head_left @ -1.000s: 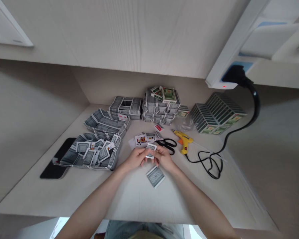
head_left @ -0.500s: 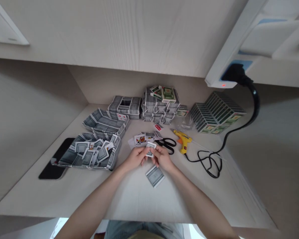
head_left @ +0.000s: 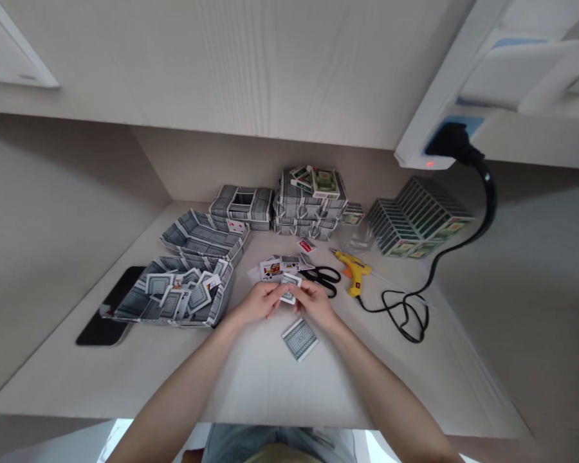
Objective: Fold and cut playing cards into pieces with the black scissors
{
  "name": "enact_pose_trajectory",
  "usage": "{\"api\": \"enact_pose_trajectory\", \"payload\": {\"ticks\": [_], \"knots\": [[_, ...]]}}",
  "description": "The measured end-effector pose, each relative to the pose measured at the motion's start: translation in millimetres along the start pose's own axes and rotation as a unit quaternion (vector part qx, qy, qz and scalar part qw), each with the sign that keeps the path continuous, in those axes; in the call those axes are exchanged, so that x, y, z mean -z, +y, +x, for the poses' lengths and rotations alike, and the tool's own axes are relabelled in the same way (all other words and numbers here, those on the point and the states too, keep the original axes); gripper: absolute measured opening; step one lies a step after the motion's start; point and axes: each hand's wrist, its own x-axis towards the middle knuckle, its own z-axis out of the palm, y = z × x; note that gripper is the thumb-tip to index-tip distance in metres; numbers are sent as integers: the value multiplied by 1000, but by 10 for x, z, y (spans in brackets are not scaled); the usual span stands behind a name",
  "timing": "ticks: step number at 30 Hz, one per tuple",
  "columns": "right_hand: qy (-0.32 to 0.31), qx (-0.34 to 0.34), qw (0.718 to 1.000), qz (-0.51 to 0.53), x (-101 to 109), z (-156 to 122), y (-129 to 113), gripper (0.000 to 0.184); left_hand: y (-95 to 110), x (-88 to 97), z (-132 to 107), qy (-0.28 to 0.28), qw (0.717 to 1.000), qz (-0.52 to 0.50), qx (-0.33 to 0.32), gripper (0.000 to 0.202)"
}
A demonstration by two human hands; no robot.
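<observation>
Between my two hands is a playing card (head_left: 289, 289), its grey patterned back facing up; I cannot tell whether it is one card or more. My left hand (head_left: 259, 302) pinches its left edge, and my right hand (head_left: 314, 302) grips the right side with thumb on top. Just below them, a squarish grey-backed card piece (head_left: 300, 339) lies flat on the white desk (head_left: 260, 386). Beyond the fingers are loose face cards (head_left: 271, 269) and black-handled scissors (head_left: 325, 279), partly hidden by my right hand.
To the left, a box made of cards (head_left: 145, 308) holds loose cards and overlaps a black phone (head_left: 99, 331). Card-built boxes (head_left: 309, 209) stand at the back. On the right lie a yellow glue gun (head_left: 354, 270), its black cord (head_left: 408, 308) and stacked card packs (head_left: 419, 218).
The held card has shifted very slightly left and tilts a little differently between my fingers. Everything on the desk stays in place; the camera view moved slightly.
</observation>
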Motion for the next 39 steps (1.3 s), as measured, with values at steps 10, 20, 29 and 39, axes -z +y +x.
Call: {"api": "enact_pose_trajectory", "payload": {"ticks": [10, 20, 29, 39], "knots": [[22, -30, 998, 51, 85, 62, 47, 25, -11, -31, -16, -19, 1000, 3, -5, 47], [74, -13, 997, -20, 53, 58, 86, 33, -34, -58, -20, -30, 999, -33, -31, 36], [107, 11, 991, -73, 64, 58, 147, 36, -32, -123, -29, 34, 990, 118, -71, 36], [82, -28, 996, 14, 59, 49, 61, 39, -106, -163, -12, 141, 960, 219, -99, 36]]}}
